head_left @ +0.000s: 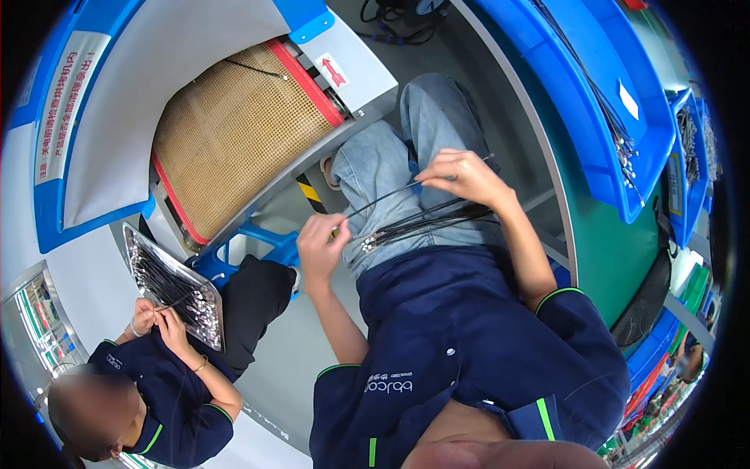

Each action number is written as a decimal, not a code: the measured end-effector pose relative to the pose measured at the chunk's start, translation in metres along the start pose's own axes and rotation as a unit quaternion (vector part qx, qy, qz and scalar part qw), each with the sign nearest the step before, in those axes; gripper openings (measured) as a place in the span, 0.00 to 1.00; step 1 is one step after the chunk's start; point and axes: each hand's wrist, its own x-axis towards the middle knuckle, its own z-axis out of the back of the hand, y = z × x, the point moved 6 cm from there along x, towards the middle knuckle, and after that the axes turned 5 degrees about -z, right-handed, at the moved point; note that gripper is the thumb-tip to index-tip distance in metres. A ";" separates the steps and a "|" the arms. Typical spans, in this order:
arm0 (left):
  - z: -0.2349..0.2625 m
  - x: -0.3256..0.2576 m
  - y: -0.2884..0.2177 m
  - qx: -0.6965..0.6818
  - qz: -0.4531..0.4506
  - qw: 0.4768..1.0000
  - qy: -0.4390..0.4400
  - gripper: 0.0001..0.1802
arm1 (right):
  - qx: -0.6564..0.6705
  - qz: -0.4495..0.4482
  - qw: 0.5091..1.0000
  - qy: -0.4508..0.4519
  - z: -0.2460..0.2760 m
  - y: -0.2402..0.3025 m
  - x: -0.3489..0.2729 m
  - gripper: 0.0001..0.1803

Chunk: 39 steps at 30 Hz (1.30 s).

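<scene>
A thin black cable [380,200] stretches between my two hands above my lap. At its left end, the fingers of my left hand [320,244] are closed around it. My right hand [462,177] pinches the cable farther along, thumb against fingertips, and a short piece seems to show beyond the hand. Just below, a bundle of similar black cables [426,227] lies across my thighs. Small silver ends [369,244] of the bundle gather near my left hand, while its other side passes beneath my right forearm.
At upper left, a machine's tan mesh conveyor belt [242,133] with red edges carries one black cable [254,69]. A co-worker [168,375] at lower left handles cables over a metal tray [219,332]. Blue bins [582,102] with cables stand on the green table [617,258] at right.
</scene>
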 end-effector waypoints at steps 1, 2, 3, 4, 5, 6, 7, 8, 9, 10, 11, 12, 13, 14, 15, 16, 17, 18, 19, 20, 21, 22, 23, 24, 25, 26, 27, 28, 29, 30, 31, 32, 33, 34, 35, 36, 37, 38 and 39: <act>0.005 -0.005 0.009 0.006 0.013 1.000 -0.009 0.08 | -0.003 -0.007 1.000 -0.009 0.003 -0.009 -0.003 0.08; 0.013 -0.013 0.016 0.017 0.033 0.999 -0.018 0.08 | -0.007 -0.030 1.000 -0.007 0.007 -0.015 -0.004 0.08; 0.022 -0.021 0.021 0.030 0.047 0.998 -0.030 0.08 | -0.011 -0.037 0.999 -0.011 0.010 -0.018 -0.005 0.08; 0.028 -0.025 0.027 0.040 0.058 0.997 -0.039 0.07 | -0.018 -0.048 0.998 -0.020 0.015 -0.022 -0.006 0.08; 0.033 -0.029 0.031 0.049 0.070 0.995 -0.049 0.07 | -0.027 -0.051 0.998 -0.016 0.018 -0.027 -0.007 0.08; 0.037 -0.033 0.034 0.053 0.081 0.994 -0.050 0.07 | -0.014 -0.054 0.998 -0.017 0.019 -0.027 -0.007 0.08; 0.038 -0.032 0.038 0.051 0.087 0.994 -0.046 0.07 | -0.003 -0.063 0.998 -0.024 0.023 -0.028 -0.010 0.08; 0.037 -0.031 0.041 0.050 0.093 0.994 -0.042 0.06 | 0.007 -0.071 0.997 -0.030 0.025 -0.029 -0.012 0.08; 0.034 -0.029 0.043 0.044 0.084 0.995 -0.039 0.07 | 0.028 -0.098 0.994 -0.031 0.025 -0.031 -0.016 0.07; 0.036 -0.032 0.042 0.047 0.090 0.994 -0.043 0.07 | 0.027 -0.088 0.995 -0.035 0.024 -0.029 -0.014 0.07; 0.038 -0.034 0.041 0.049 0.096 0.993 -0.046 0.07 | 0.026 -0.078 0.996 -0.040 0.023 -0.028 -0.013 0.07; 0.040 -0.036 0.040 0.051 0.101 0.992 -0.050 0.07 | 0.025 -0.069 0.996 -0.045 0.022 -0.026 -0.011 0.07; 0.041 -0.036 0.041 0.051 0.104 0.992 -0.050 0.07 | 0.029 -0.065 0.996 -0.053 0.023 -0.025 -0.011 0.07; 0.041 -0.037 0.041 0.050 0.106 0.992 -0.051 0.07 | 0.034 -0.060 0.996 -0.061 0.024 -0.022 -0.011 0.07; 0.042 -0.038 0.040 0.050 0.110 0.991 -0.052 0.07 | 0.039 -0.055 0.995 -0.068 0.025 -0.020 -0.011 0.07; 0.043 -0.038 0.040 0.050 0.112 0.991 -0.053 0.07 | 0.033 -0.052 0.996 -0.068 0.025 -0.019 -0.011 0.07; 0.045 -0.039 0.039 0.050 0.115 0.991 -0.054 0.07 | 0.028 -0.049 0.996 -0.068 0.026 -0.017 -0.011 0.07; 0.046 -0.040 0.038 0.051 0.119 0.990 -0.057 0.07 | 0.024 -0.044 0.997 -0.067 0.025 -0.016 -0.010 0.06; 0.044 -0.038 0.040 0.047 0.114 0.991 -0.052 0.07 | 0.016 -0.027 0.997 -0.074 0.027 -0.015 -0.012 0.06; 0.042 -0.035 0.042 0.043 0.109 0.992 -0.047 0.07 | 0.008 -0.011 0.997 -0.081 0.027 -0.016 -0.014 0.05; 0.040 -0.033 0.044 0.038 0.104 0.993 -0.042 0.07 | 0.001 0.006 0.996 -0.088 0.028 -0.017 -0.017 0.05; 0.041 -0.034 0.043 0.040 0.106 0.993 -0.041 0.07 | 0.002 0.017 0.995 -0.096 0.028 -0.016 -0.017 0.05; 0.041 -0.035 0.042 0.040 0.108 0.993 -0.040 0.07 | 0.002 0.028 0.994 -0.105 0.027 -0.015 -0.017 0.05; 0.042 -0.035 0.042 0.040 0.109 0.992 -0.038 0.07 | 0.002 0.038 0.993 -0.115 0.028 -0.014 -0.018 0.05; 0.042 -0.035 0.042 0.043 0.105 0.993 -0.041 0.07 | 0.000 0.037 0.993 -0.114 0.028 -0.013 -0.018 0.06; 0.046 -0.040 0.040 0.050 0.106 0.992 -0.048 0.07 | 0.001 0.043 0.993 -0.109 0.026 -0.012 -0.015 0.06; 0.050 -0.044 0.038 0.056 0.106 0.991 -0.056 0.07 | 0.002 0.048 0.993 -0.104 0.024 -0.011 -0.013 0.07; 0.048 -0.042 0.039 0.054 0.102 0.992 -0.054 0.07 | -0.003 0.040 0.993 -0.109 0.024 -0.012 -0.015 0.07; 0.047 -0.040 0.039 0.051 0.098 0.992 -0.053 0.07 | -0.009 0.032 0.993 -0.114 0.024 -0.013 -0.017 0.07; 0.047 -0.037 0.040 0.048 0.094 0.993 -0.052 0.07 | -0.014 0.024 0.993 -0.119 0.024 -0.015 -0.019 0.08; 0.045 -0.034 0.040 0.048 0.090 0.994 -0.048 0.07 | -0.015 0.026 0.992 -0.126 0.024 -0.016 -0.020 0.08; 0.045 -0.034 0.040 0.049 0.089 0.994 -0.048 0.07 | -0.013 0.031 0.991 -0.130 0.024 -0.016 -0.020 0.07; 0.045 -0.034 0.040 0.051 0.087 0.994 -0.047 0.07 | -0.012 0.035 0.990 -0.134 0.024 -0.016 -0.020 0.07; 0.047 -0.036 0.038 0.050 0.092 0.993 -0.052 0.07 | -0.013 0.033 0.990 -0.133 0.022 -0.015 -0.018 0.07; 0.048 -0.038 0.036 0.050 0.096 0.993 -0.056 0.07 | -0.014 0.030 0.991 -0.133 0.021 -0.012 -0.017 0.08; 0.050 -0.041 0.035 0.050 0.100 0.992 -0.061 0.07 | -0.015 0.028 0.991 -0.133 0.020 -0.011 -0.016 0.08; 0.049 -0.038 0.035 0.046 0.098 0.992 -0.058 0.07 | -0.015 0.028 0.990 -0.139 0.021 -0.011 -0.018 0.07; 0.047 -0.036 0.036 0.042 0.095 0.993 -0.055 0.07 | -0.013 0.027 0.989 -0.144 0.022 -0.012 -0.019 0.07; 0.046 -0.034 0.037 0.039 0.093 0.993 -0.052 0.07 | -0.012 0.027 0.988 -0.150 0.022 -0.012 -0.021 0.07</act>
